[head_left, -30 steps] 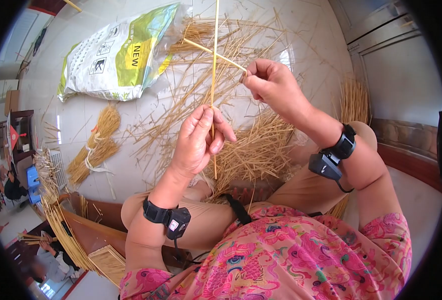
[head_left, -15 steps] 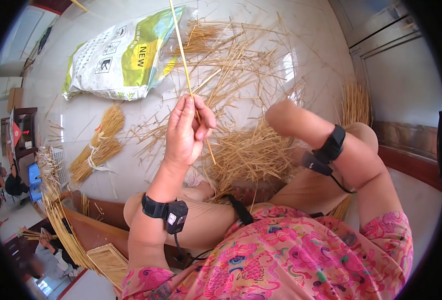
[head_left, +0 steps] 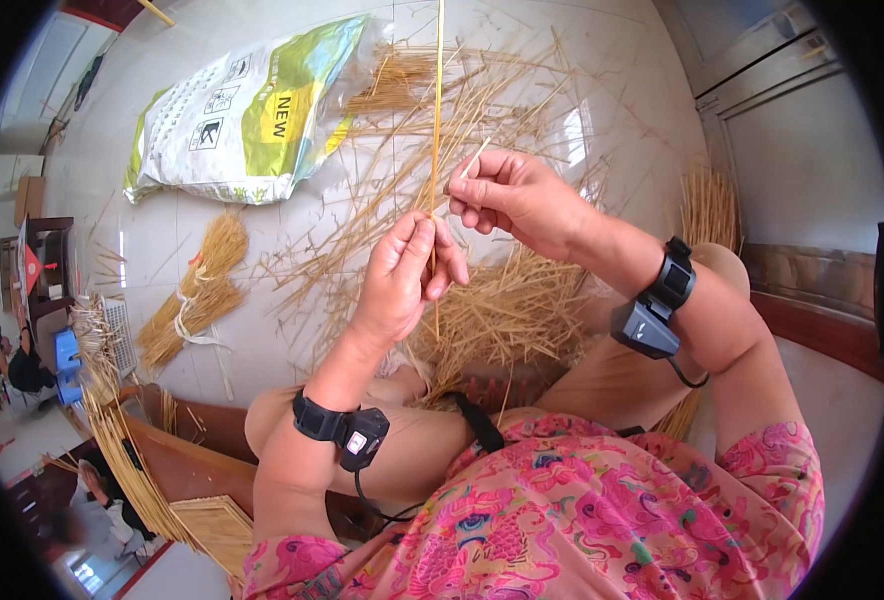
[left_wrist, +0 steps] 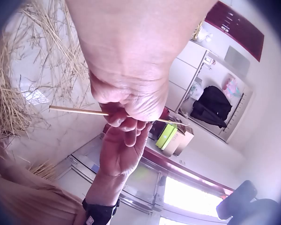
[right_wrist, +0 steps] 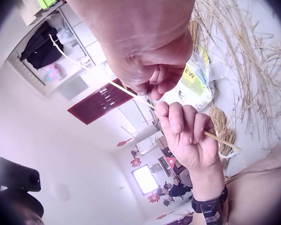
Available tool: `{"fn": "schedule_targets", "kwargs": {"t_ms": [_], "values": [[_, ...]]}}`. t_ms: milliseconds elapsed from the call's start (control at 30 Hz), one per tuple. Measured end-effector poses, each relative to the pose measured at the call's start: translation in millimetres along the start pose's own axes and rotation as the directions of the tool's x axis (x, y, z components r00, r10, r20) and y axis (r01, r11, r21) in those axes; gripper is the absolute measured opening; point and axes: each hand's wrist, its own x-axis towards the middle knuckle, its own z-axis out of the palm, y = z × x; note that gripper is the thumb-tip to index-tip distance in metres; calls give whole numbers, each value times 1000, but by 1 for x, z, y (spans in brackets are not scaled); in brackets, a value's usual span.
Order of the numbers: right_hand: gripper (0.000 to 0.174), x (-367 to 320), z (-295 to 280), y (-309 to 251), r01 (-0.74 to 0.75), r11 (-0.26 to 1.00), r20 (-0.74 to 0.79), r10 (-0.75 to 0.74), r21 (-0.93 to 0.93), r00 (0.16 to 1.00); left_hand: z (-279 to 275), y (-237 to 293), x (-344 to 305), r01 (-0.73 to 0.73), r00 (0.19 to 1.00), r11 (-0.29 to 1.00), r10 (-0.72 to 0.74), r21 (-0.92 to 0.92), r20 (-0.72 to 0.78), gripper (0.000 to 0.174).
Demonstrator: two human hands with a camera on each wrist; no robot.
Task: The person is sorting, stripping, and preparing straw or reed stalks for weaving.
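My left hand [head_left: 402, 275] pinches a long yellow straw stalk [head_left: 438, 100] between thumb and fingers, in front of my lap. The stalk stands nearly upright in the head view, its lower end sticking out below the palm. Close beside it on the right, my right hand [head_left: 522, 200] has its thumb and forefinger together on a short pale strip of straw [head_left: 478, 155]; the other fingers are curled. In the right wrist view the stalk [right_wrist: 131, 92] runs past the right fingertips into the left hand [right_wrist: 192, 136]. Below both hands lies a heap of straw [head_left: 517, 310].
Loose stalks [head_left: 372, 190] litter the tiled floor. A green and white plastic bag [head_left: 202, 130] lies at the upper left, above tied straw bundles [head_left: 197, 290]. A straw bunch [head_left: 710, 205] leans by the metal cabinet [head_left: 782, 140]. Wooden furniture [head_left: 177, 455] stands at my left.
My right hand let go of a longer pale straw piece, swung down right, then came back beside the stalk. The left hand tilted the stalk left, then brought it back upright.
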Motion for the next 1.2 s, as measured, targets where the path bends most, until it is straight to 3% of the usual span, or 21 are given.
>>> {"fn": "schedule_targets", "kwargs": {"t_ms": [67, 100, 167, 200, 300, 333, 400, 433, 467, 567, 667, 767, 833, 933, 1033, 1200], "values": [[18, 0, -6, 4, 33, 988, 57, -24, -151, 998, -1, -2, 1, -22, 1000, 1000, 23, 2, -21, 22], [18, -2, -5, 0, 51, 884, 106, -1, -465, 994, -2, -2, 2, -43, 998, 999, 43, -2, -43, 22], [20, -8, 0, -12, 114, 404, 161, 85, -908, 983, -4, -2, 4, -75, 994, 997, 75, 7, -74, 21], [23, -8, -4, -2, 153, 134, 178, 201, -979, 963, -5, -2, 5, -87, 993, 996, 89, 20, -82, 21], [32, -20, -42, 20, 330, 16, 324, 231, -944, 917, -7, -5, 6, -85, 991, 993, 94, 84, -100, 21], [44, -14, -36, 8, 236, -8, 228, 227, -972, 947, -5, -5, 5, -59, 992, 992, 71, 107, -103, 21], [47, 5, -28, -19, 67, 270, 78, 31, -960, 996, -2, -10, 1, -21, 994, 988, 37, 151, -102, 23], [40, 6, -28, -34, 42, 600, 17, -48, -799, 999, 0, -13, 1, -8, 996, 983, 24, 182, -82, 23], [35, 6, -28, -45, 51, 849, -69, -103, -527, 992, 1, -16, 0, 5, 998, 977, 8, 214, -63, 23], [27, 10, -36, -64, 260, 916, -196, -329, -307, 924, 4, -25, -3, 57, 998, 952, -56, 301, -12, 23], [21, 9, -43, -71, 304, 864, -276, -431, -401, 859, 3, -38, -5, 58, 998, 904, -67, 423, 6, 20], [20, 9, -38, -60, 239, 903, -254, -340, -358, 905, 8, -50, 2, -179, 981, 823, 190, 539, 36, 21], [21, 6, -29, -47, 208, 893, -191, -303, -400, 934, 6, -42, 8, -231, 961, 782, 277, 579, 9, 22], [22, 3, -17, -29, 170, 883, -65, -220, -438, 973, -1, -25, 10, -208, 941, 662, 336, 720, -36, 21], [23, -1, -8, -26, 123, 901, -54, -160, -417, 986, -11, -19, 11, -195, 930, 571, 366, 797, -35, 17], [17, 5, -22, -44, 331, 906, -297, -403, -264, 866, -18, -20, 9, -208, 879, 371, 477, 905, 7, 11]]}}
